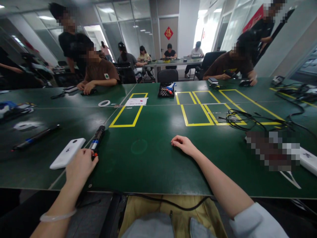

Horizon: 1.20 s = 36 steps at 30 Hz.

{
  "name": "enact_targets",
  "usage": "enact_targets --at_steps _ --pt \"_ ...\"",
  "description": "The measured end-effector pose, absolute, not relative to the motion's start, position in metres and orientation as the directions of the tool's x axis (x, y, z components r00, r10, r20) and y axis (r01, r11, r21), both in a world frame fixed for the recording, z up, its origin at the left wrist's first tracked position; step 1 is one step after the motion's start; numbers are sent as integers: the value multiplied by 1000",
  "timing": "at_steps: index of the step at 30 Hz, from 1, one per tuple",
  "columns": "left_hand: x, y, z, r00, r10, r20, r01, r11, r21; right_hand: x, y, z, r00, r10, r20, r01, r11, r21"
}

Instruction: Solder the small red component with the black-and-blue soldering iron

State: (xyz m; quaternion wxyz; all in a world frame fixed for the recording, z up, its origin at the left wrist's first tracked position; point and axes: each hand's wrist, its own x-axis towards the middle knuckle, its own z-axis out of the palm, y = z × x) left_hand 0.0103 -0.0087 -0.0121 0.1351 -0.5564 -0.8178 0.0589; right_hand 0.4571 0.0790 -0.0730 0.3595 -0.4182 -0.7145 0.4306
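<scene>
My left hand (80, 167) is closed around the near end of a black rod-shaped tool (99, 134) with a blue band. An orange-red bit shows at my fingers; the tool's far end points away from me over the table. Beside that hand lies a white flat rounded device (69, 152); whether my wrist touches it I cannot tell. My right hand (182, 144) rests on the green table (148, 172), its fingers curled in with nothing visible in them. Farther left lies a similar black rod with a blue band (36, 137).
Yellow tape rectangles (122, 125) mark the table, with a white paper card (137, 101) on one. A black tray (166, 91) of small items and a tape roll (104, 103) lie farther off. Black cables (237, 119) and another white device (308, 159) are at right. Co-workers (100, 71) sit opposite.
</scene>
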Motion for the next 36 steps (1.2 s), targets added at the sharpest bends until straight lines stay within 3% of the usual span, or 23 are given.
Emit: enact_targets --at_steps 6,10,13,15,18,23,27,31,36 --pt "36 1 11 -445 883 151 874 465 -142 456 80 -74 -392 907 156 280 279 -919" --pt "91 20 6 -151 983 104 963 123 239 456 80 -75 -403 901 162 257 281 -925" --pt "147 41 -4 138 988 70 818 -154 555 456 80 -77 -394 905 160 244 271 -931" --pt "184 55 -10 273 962 18 665 -202 718 456 80 -76 -380 910 166 226 266 -937" --pt "230 74 -19 431 895 -115 454 -106 885 455 79 -74 -398 900 178 142 252 -957" --pt "268 90 -35 551 806 -214 282 61 957 454 79 -71 -451 873 186 83 248 -965" --pt "271 93 -51 483 852 -201 176 130 976 454 82 -77 -398 898 188 87 241 -967" --pt "268 93 -62 394 904 -168 93 142 985 454 84 -82 -361 911 201 90 248 -965" --pt "268 92 -66 415 900 -132 127 86 988 453 84 -82 -346 911 224 98 273 -957"
